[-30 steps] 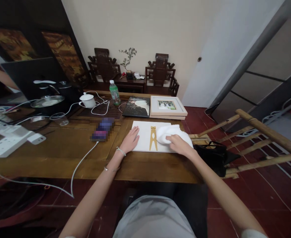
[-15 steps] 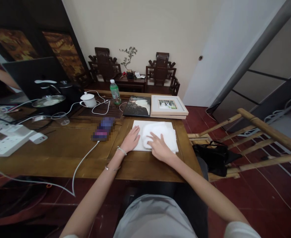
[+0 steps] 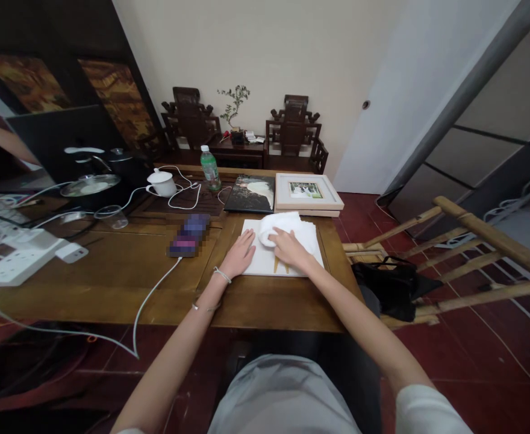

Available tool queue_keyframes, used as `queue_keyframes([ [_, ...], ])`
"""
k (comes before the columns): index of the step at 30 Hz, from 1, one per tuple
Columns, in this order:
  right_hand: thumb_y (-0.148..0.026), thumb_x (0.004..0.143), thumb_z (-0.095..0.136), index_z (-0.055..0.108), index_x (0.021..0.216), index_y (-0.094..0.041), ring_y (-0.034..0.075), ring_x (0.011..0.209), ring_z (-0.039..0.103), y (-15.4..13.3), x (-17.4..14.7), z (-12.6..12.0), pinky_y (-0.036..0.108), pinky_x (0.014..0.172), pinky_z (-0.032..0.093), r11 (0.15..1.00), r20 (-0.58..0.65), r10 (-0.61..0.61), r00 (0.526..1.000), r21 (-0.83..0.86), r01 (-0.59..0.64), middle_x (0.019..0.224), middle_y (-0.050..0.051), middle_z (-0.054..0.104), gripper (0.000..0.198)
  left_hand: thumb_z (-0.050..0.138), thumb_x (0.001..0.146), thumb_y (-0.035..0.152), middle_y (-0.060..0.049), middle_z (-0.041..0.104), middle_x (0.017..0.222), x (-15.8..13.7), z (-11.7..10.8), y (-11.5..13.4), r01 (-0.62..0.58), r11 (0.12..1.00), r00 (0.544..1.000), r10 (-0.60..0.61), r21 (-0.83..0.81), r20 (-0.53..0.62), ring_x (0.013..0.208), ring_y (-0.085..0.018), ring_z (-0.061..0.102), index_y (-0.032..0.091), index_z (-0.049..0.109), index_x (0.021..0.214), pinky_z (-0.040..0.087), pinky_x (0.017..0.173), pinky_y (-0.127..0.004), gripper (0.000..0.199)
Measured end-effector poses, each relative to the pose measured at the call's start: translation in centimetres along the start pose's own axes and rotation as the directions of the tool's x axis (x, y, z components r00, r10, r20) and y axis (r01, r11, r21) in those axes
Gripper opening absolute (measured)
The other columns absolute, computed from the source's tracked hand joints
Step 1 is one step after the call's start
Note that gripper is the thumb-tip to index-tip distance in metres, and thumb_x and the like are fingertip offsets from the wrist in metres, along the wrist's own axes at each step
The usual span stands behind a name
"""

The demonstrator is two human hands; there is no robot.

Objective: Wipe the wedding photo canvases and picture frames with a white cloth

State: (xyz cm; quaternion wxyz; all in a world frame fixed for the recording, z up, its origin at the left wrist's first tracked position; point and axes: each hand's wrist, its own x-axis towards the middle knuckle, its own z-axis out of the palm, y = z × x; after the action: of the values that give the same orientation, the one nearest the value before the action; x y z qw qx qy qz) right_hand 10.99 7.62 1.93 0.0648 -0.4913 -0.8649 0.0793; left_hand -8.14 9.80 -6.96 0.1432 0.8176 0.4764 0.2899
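Note:
A white board (image 3: 260,267) lies flat on the wooden table, with a few tan marks showing on its lower part. Folded over it is a white cloth (image 3: 287,222), which covers much of the upper and right side. My right hand (image 3: 287,248) presses on the cloth, its fingers bent into the folds; the fingertips are partly hidden. Flat along the board's left edge rests my left hand (image 3: 241,250), fingers stretched out and holding nothing. A bracelet circles the left wrist.
Beyond the board are a framed photo (image 3: 308,191) and a dark picture (image 3: 250,194). To the left lie a phone (image 3: 190,235) on a cable, a lidded cup (image 3: 161,182), a green bottle (image 3: 209,169) and a power strip (image 3: 21,259). A bamboo chair (image 3: 473,235) stands right.
My right hand has pushed the cloth away from me, toward the board's far edge. More of the board's near part, with its tan marks, now shows. My left hand has stayed in place.

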Motion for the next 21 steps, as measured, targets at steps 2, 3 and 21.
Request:
queue_keyframes([
  [2, 0.0, 0.075, 0.033, 0.057, 0.115, -0.015, 0.03, 0.127, 0.041, 0.4, 1.4, -0.1, 0.062, 0.097, 0.029, 0.999, -0.007, 0.04, 0.999, -0.012, -0.04, 0.134, 0.021, 0.046, 0.049, 0.032, 0.092, 0.031, -0.014, 0.036, 0.147, 0.0, 0.0, 0.0, -0.003, 1.0, 1.0, 0.003, -0.004, -0.001, 0.139, -0.025, 0.026, 0.011, 0.04, 0.137, 0.022, 0.114, -0.048, 0.051],
  [3, 0.0, 0.075, 0.034, 0.057, 0.115, -0.015, 0.03, 0.127, 0.04, 0.4, 1.6, 0.0, 0.062, 0.097, 0.029, 0.999, -0.009, 0.043, 0.999, -0.02, -0.043, 0.134, 0.021, 0.046, 0.049, 0.032, 0.092, 0.031, -0.014, 0.036, 0.147, 0.0, 0.0, -0.1, -0.003, 1.0, 1.0, 0.003, -0.004, -0.001, 0.139, -0.025, 0.026, 0.011, 0.04, 0.138, 0.022, 0.114, -0.048, 0.051],
  [21, -0.001, 0.072, 0.037, 0.061, 0.109, -0.015, 0.026, 0.135, 0.029, -3.0, -6.7, 1.1, 0.059, 0.105, 0.022, 0.995, 0.022, -0.093, 0.995, 0.039, 0.092, 0.134, 0.019, 0.049, 0.046, 0.029, 0.091, 0.03, -0.016, 0.034, 0.147, 0.0, -0.1, 0.1, 0.006, 1.0, 1.0, -0.006, 0.017, 0.006, 0.139, -0.024, 0.025, 0.006, 0.039, 0.137, 0.021, 0.115, -0.044, 0.052],
])
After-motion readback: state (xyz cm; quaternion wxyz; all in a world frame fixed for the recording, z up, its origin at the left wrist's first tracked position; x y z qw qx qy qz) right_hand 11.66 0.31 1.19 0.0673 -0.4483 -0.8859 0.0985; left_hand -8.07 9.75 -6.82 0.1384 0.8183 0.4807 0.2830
